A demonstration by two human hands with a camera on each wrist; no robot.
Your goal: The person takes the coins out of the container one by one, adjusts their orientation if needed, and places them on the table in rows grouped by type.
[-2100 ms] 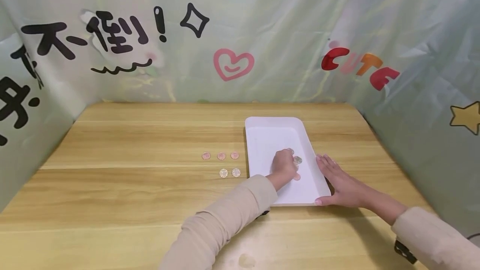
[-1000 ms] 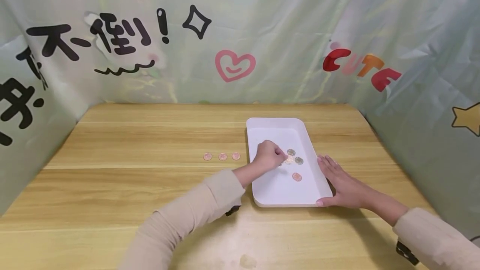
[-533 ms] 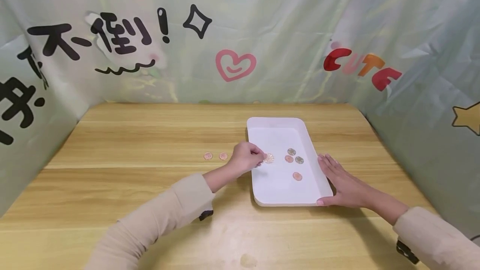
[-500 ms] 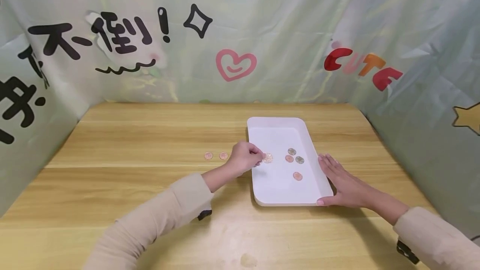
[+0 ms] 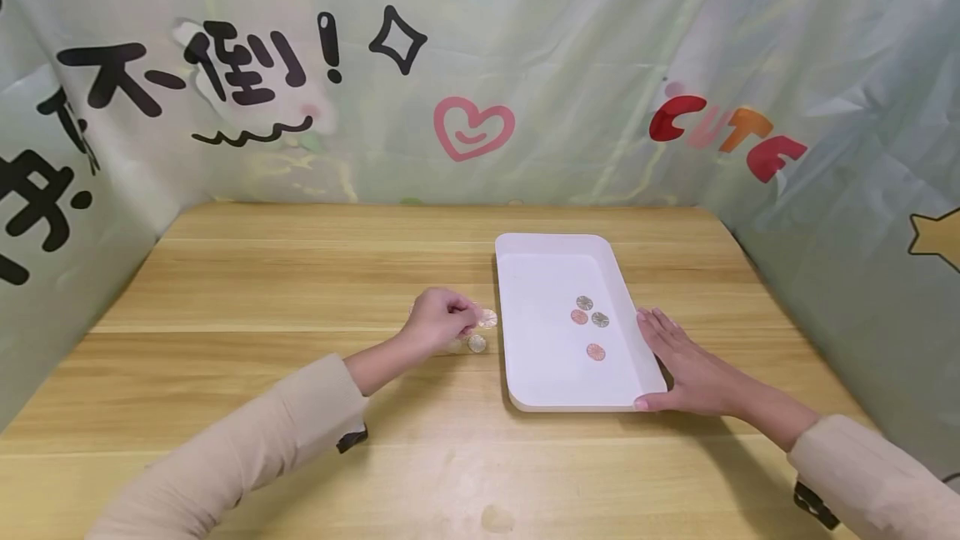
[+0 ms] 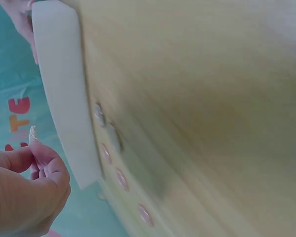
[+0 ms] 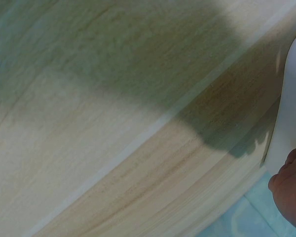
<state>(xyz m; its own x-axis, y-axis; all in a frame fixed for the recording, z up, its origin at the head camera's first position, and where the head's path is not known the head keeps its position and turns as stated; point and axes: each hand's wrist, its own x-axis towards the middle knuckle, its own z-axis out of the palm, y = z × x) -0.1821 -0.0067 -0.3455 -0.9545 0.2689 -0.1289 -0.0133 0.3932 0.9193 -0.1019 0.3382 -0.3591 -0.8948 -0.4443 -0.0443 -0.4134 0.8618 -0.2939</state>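
Observation:
A pale coin [image 5: 487,319] is pinched between the thumb and fingertips of my left hand [image 5: 442,319], just left of the white tray [image 5: 547,273] and above the table. In the left wrist view the pinched coin [image 6: 32,132] is seen edge-on. Below that hand lies a silvery coin [image 5: 477,344]; a second is mostly covered in the head view. The left wrist view shows both, beside three copper coins [image 6: 122,179] in a row. My right hand [image 5: 686,369] rests against the tray's right side, fingers extended, thumb at the near corner.
Inside the tray lie two grey coins [image 5: 600,319] and two copper coins [image 5: 596,352], towards its right side. The wooden table [image 5: 300,273] is bounded by a printed curtain [image 5: 585,107] at the back and sides.
My left hand has picked a pale coin from the tray and carried it left, over the tray's left rim, to above the table coins. The right hand stays at the tray.

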